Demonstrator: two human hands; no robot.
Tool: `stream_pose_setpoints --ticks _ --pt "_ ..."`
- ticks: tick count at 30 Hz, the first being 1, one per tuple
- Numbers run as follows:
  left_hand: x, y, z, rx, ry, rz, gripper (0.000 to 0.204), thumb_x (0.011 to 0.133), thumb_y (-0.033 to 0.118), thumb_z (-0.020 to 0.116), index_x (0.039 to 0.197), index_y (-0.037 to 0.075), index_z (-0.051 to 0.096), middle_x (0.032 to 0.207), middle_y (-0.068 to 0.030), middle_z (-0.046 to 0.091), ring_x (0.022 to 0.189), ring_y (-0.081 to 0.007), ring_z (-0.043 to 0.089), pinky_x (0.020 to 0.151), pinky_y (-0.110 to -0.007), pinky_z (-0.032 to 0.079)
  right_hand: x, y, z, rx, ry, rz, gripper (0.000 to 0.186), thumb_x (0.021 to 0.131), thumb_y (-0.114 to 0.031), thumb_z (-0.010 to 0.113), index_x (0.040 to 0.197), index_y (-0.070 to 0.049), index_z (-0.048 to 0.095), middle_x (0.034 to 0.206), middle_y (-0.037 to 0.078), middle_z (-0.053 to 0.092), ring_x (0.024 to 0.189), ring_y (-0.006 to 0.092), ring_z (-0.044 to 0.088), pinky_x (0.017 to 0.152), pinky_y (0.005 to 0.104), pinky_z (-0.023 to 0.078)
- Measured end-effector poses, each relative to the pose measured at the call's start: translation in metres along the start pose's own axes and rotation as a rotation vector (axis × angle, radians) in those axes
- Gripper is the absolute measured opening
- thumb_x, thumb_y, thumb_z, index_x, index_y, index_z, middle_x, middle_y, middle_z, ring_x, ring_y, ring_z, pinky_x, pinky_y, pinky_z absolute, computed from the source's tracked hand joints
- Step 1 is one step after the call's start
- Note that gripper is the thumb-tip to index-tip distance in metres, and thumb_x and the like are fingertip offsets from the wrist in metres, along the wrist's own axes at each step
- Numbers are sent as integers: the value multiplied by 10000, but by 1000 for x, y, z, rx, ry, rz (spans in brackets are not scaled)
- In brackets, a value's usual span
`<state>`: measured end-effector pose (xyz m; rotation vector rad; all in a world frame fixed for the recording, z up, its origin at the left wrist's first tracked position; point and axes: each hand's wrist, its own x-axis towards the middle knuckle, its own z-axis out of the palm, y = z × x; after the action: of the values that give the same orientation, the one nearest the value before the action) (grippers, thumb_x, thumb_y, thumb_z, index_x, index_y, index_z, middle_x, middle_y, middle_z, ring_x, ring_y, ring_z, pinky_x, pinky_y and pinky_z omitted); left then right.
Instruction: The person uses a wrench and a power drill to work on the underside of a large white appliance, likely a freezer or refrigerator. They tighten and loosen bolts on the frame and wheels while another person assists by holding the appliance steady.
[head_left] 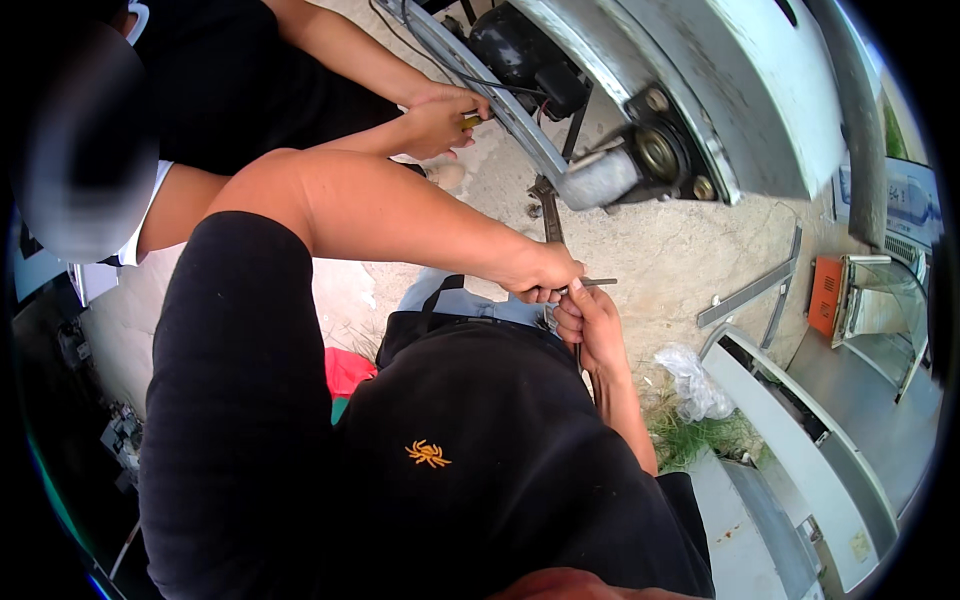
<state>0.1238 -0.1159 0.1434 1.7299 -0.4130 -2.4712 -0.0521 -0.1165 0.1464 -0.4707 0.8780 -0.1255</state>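
Note:
My left hand (545, 272) is closed around the long metal wrench (550, 215), beside a short thin metal bar (602, 282) sticking out to the right. My right hand (590, 325) is closed just below it, touching my left, on a dark shaft that continues downward; whether that shaft belongs to the wrench is unclear. The wrench's upper end lies near a cylindrical fitting (600, 180) on a bolted dark bracket, attached to a pale metal panel (760, 90). A black motor-like unit (510, 50) sits behind a metal rail (520, 125).
A co-worker in black (220, 90) is at my upper left, hands (435, 125) on a small yellow object by the rail. Right are flat metal strips (750, 290), an orange box (825, 295), a long pale panel (790, 430) and crumpled plastic (690, 380) on concrete ground (660, 250).

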Motion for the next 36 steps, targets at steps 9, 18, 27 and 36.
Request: stream_pose_setpoints --ticks 9,18,27,36 --pt "7 -14 14 -67 110 53 359 1000 311 436 791 40 541 633 -35 489 453 -108 368 398 -300 274 0 3 -11 -69 -63 34 403 1052 -328 541 735 -112 418 605 -63 323 496 48 257 434 235 199" --pt "18 -17 19 -147 137 118 378 990 296 459 752 23 565 602 -65 530 424 -121 391 397 -310 276 12 -1 -32 -245 -76 12 446 1049 -366 543 693 -116 443 600 -66 369 515 54 299 474 246 239" --pt "15 -13 16 -79 137 141 393 990 321 453 779 17 585 625 -58 547 434 -129 410 398 -316 300 15 -8 -35 -333 -97 -24 432 1053 -375 527 721 -101 476 614 -69 378 525 45 305 476 242 234" --pt "2 -21 6 -99 68 24 378 1028 336 448 847 32 582 667 -47 531 465 -117 393 427 -299 322 7 -1 -15 -42 -150 140 308 1049 -316 549 869 -72 490 629 -83 323 508 41 261 450 221 211"
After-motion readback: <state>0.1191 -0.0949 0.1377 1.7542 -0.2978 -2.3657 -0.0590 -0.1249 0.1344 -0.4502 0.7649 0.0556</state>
